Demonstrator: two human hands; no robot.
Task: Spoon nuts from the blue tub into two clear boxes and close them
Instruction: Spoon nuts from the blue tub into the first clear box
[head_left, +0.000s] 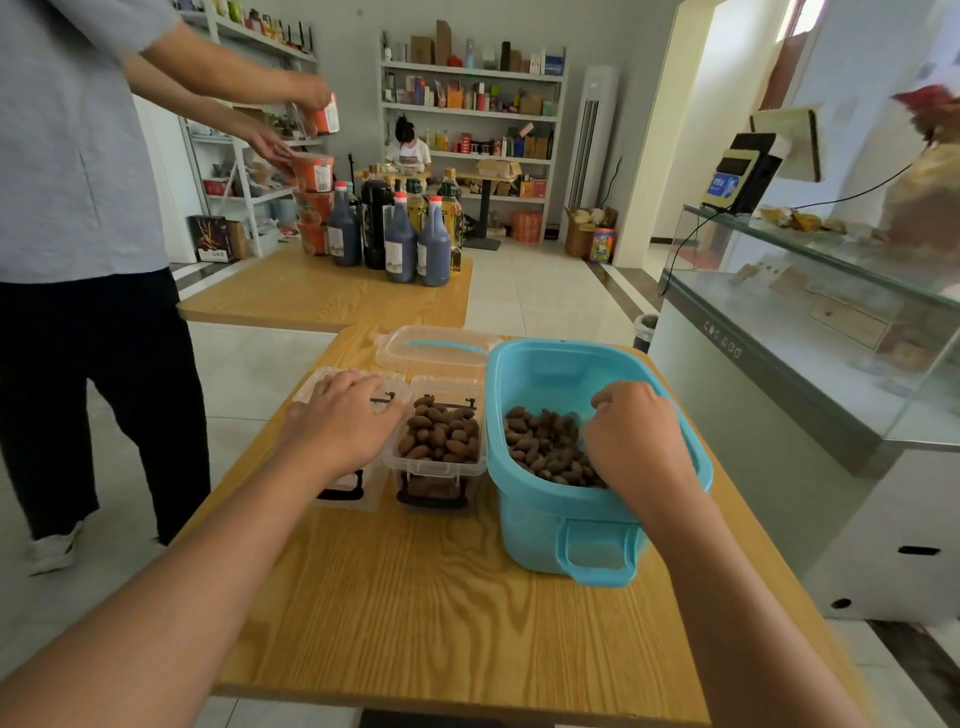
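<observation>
The blue tub (592, 519) stands on the right of the wooden table (441, 613), with brown nuts (540, 441) in its bottom. My right hand (636, 441) is inside it, fingers curled down among the nuts around what looks like a clear spoon, mostly hidden. Left of the tub stands an open clear box (441, 470) filled with nuts. Its clear lid (436, 348) lies behind it. My left hand (345, 421) rests flat on the lid of the other clear box (311, 387), whose contents are hidden.
A person (78, 208) stands at the left beside the table, handling orange cups. A second table (322, 296) behind carries dark bottles (400, 244). A glass counter (810, 332) runs along the right. Shelves line the back wall.
</observation>
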